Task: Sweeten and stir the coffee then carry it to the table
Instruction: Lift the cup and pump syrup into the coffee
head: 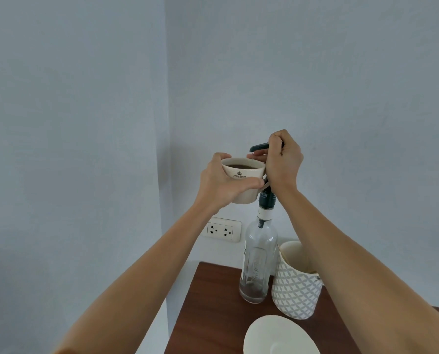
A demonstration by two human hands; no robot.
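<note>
A white coffee cup (242, 181) is held in the left hand (219, 183), grip wrapped around it, under the pump spout (258, 147) of a glass syrup bottle (258, 261). The pump head is pressed by the right hand (283, 159), grip closed over it. The bottle stands on the brown table (213, 310) beside a patterned mug (296, 290).

White coffee cup (242, 180) (dark coffee inside) upright under black pump spout (258, 147); clear syrup bottle (258, 261) nearly empty.

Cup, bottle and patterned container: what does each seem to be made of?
Cup: likely glazed ceramic, being cream, opaque and smooth, with a printed crest. Bottle: clear glass by the look, see-through with embossed lettering and highlights; its pump looks like dark plastic. Patterned container: probably ceramic too, with a thick pale rim and a matte grey lattice print; plastic cannot be ruled out.
</note>
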